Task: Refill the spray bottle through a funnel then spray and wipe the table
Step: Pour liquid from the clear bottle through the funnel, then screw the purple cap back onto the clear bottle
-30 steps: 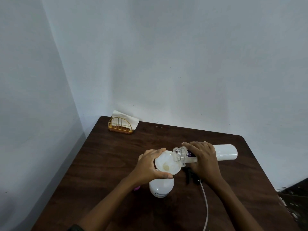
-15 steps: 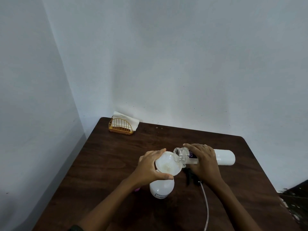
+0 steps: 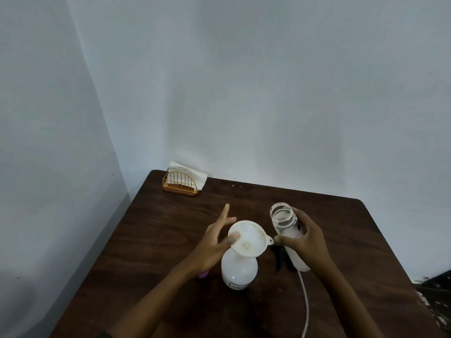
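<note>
Now: spray bottle (image 3: 239,269) upright, mid-table; funnel (image 3: 246,239) seated in neck, bowl tilted, tab pointing right. Left hand (image 3: 214,242) just left of funnel, nearer of two: thumb on rim, fingers straight and spread, gripping nothing. Refill bottle (image 3: 284,223) right of funnel, clear of it, long axis steep, open mouth up; right hand (image 3: 305,242) wrapped round body. Black trigger head (image 3: 280,258) with white tube (image 3: 305,301) flat on table (image 3: 170,240), between spray bottle and right hand. Judgement: pour looks finished; funnel lift suits left hand.
</note>
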